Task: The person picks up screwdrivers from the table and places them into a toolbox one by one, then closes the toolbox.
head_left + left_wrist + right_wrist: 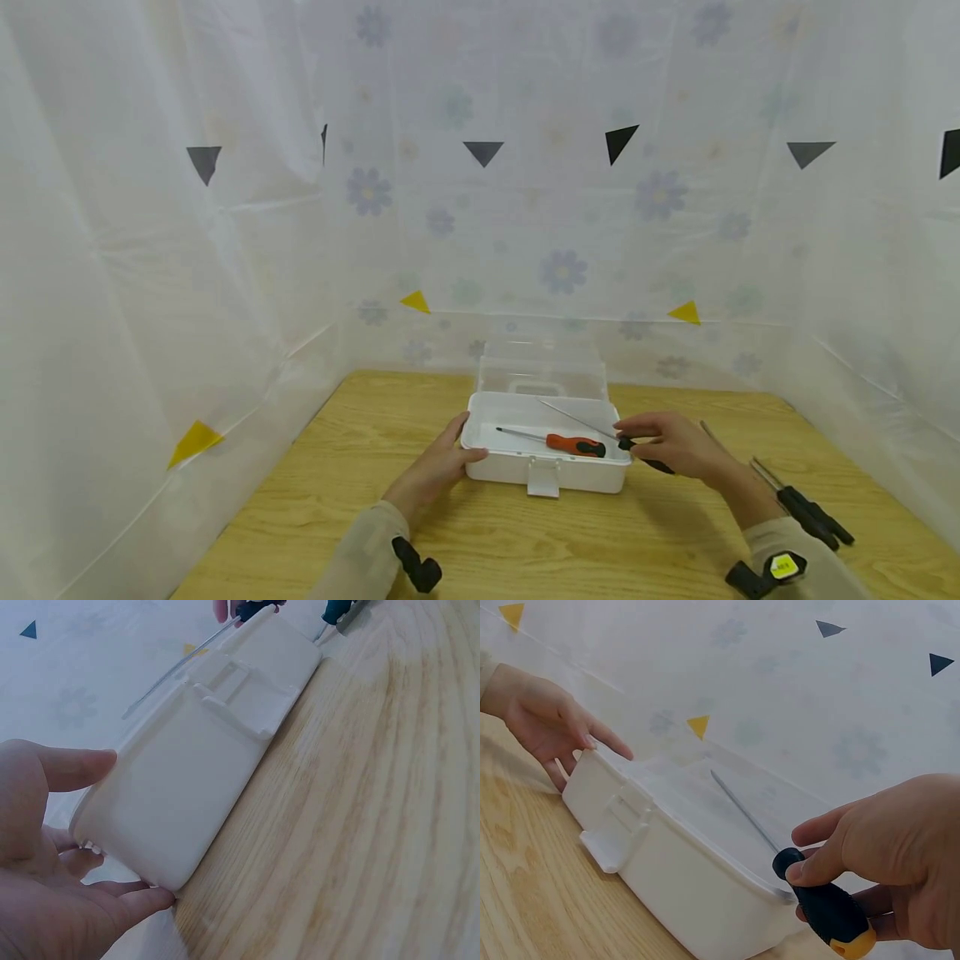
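Fingers of your left hand (442,462) lie straight against the left end of the white toolbox (546,454), low and centre in the head view, apparently bracing it. Your right hand (671,446) grips a black-handled screwdriver (826,909), shaft angled over the rim above the orange-handled screwdriver (558,442) inside.

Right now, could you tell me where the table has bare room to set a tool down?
Free: the wooden table in front of the white box, between both forearms, and left of the left hand. Crowded: right of the right hand, where black-handled screwdrivers lie.
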